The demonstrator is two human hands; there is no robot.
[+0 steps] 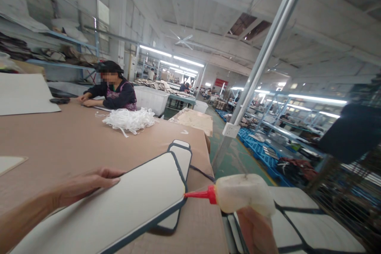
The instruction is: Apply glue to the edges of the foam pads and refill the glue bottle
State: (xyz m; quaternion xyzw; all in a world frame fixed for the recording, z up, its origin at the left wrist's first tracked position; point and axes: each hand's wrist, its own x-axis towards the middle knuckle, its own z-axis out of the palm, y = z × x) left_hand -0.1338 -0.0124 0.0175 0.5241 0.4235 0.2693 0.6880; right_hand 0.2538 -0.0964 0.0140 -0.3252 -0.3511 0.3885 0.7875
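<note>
My left hand [86,184] grips the far edge of a long white panel with dark edging [133,194], thumb on top and fingers at the rim. The panel is tilted, its rounded end toward the right. In my right hand [256,228] is a translucent squeeze bottle [244,192], lying on its side. Its red pointed nozzle [198,194] meets the dark edge at the panel's rounded corner. Beneath the held panel lies a second dark-edged white panel [181,156], partly covered. Most of my right hand's fingers are hidden behind the bottle.
A brown-covered table [74,139] bears a heap of white strips [129,121] and a white sheet [26,93]. Across it sits a co-worker [119,91] with both hands on the table. More dark-edged panels [315,222] lie at lower right. A metal post [253,79] stands beyond the table corner.
</note>
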